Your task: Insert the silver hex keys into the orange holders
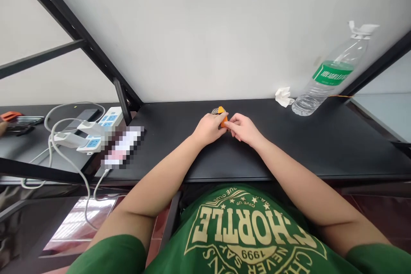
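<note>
The left hand (208,128) and right hand (243,129) pinch a small orange object (223,116) between them, over the black table (321,145).

Workshop-like room: black bench (289,137) on dark steel frame (73,30), hex key set (27,119) at left edge, power strips (109,119) upper left of centre, tiled floor (385,209) lower right.

the orange object (221,110) is mostly hidden between the left hand (208,128) and right hand (242,129); its small dark striped end (214,111) is too small to identify. a pixelated patch (122,147) obscures one bench item. the left picture edge cuts off a hex key set (22,119).
</note>
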Demonstrator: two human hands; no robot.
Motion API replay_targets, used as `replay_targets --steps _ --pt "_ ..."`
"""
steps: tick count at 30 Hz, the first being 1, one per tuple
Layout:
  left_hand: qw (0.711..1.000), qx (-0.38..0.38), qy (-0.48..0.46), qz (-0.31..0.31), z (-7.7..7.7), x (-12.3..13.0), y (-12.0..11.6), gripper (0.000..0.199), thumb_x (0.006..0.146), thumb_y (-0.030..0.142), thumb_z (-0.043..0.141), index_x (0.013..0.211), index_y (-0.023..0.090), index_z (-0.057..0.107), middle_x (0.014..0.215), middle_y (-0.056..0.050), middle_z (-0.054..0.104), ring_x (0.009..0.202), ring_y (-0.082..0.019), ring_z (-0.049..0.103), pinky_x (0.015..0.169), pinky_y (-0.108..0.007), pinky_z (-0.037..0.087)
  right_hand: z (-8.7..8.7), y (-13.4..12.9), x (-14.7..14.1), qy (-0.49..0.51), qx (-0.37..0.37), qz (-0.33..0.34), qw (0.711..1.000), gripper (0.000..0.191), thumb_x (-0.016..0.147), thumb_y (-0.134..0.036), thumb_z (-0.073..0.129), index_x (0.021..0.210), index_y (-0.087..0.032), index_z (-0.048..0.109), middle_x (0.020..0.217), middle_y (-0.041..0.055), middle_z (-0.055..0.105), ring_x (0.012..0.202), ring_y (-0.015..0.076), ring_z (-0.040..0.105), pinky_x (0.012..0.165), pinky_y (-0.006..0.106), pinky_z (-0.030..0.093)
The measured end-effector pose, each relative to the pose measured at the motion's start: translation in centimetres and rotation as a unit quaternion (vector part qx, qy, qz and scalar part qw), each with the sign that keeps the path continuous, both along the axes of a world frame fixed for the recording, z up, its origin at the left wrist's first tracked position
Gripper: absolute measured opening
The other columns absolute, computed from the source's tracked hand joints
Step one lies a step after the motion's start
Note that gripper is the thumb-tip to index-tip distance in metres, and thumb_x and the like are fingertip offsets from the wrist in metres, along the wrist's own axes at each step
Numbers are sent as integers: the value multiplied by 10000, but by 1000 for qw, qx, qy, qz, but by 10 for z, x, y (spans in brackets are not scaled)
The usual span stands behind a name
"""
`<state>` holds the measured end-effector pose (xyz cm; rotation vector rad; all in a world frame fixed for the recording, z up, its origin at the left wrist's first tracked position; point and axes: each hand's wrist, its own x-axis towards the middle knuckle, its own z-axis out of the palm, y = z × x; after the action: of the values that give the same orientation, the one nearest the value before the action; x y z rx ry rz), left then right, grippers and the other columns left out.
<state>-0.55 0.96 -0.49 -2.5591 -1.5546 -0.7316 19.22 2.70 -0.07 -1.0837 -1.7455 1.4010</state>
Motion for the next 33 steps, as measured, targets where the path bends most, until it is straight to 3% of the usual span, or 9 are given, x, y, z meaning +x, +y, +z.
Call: replay_targets --steps 2,5,8,11,22,28,33 --pt "1000 -7 -20 17 3 -7 1 492 891 243 655 1377 207 585 1092 -73 769 943 -222 728 927 -358 522 1 4 11 -57 85 -31 994 313 938 -523 649 903 -212 649 681 -16 633 543 103 529 540 236 428" --pt "997 -39 -57 30 8 -22 3 507 877 277 657 1379 248 593 1076 -30 768 898 -189 726 852 -300 535 -3 12 29 -182 201 -50 961 131 912 -331 686 926 -212 740 875 31 678 762 148 610 722 283 482" --pt "993 -61 -85 53 10 -33 6 505 859 301 668 1358 253 611 1041 -17 766 872 -186 727 826 -292 542 -10 20 38 -309 249 -9 918 168 940 -232 627 999 -244 784 1078 62 683 984 202 628 844 321 487" --pt "990 -72 -106 52 10 -36 7 484 867 331 667 1344 268 619 1014 -2 762 866 -181 727 831 -289 549 -13 21 38 -377 272 21 885 228 974 -226 579 1058 -260 789 1169 79 664 1107 237 599 921 351 480" --pt "992 -64 -106 29 9 -32 6 509 876 338 668 1374 246 616 968 -5 757 846 -174 717 842 -288 550 -7 12 32 -444 302 37 843 240 998 -235 520 940 -214 752 1110 97 644 1008 224 579 852 342 416" --pt "992 -68 -102 23 9 -29 4 530 875 322 669 1395 240 610 1036 -12 769 877 -176 716 871 -300 547 1 8 31 -441 303 56 843 227 1000 -231 519 1076 -243 733 1132 79 645 1002 207 593 855 336 394" --pt "994 -55 -95 18 6 -28 5 521 874 326 671 1387 246 620 1020 -11 765 860 -175 707 851 -297 546 6 3 31 -464 306 89 827 242 992 -201 494 895 -187 715 1043 105 651 964 216 586 785 314 381"
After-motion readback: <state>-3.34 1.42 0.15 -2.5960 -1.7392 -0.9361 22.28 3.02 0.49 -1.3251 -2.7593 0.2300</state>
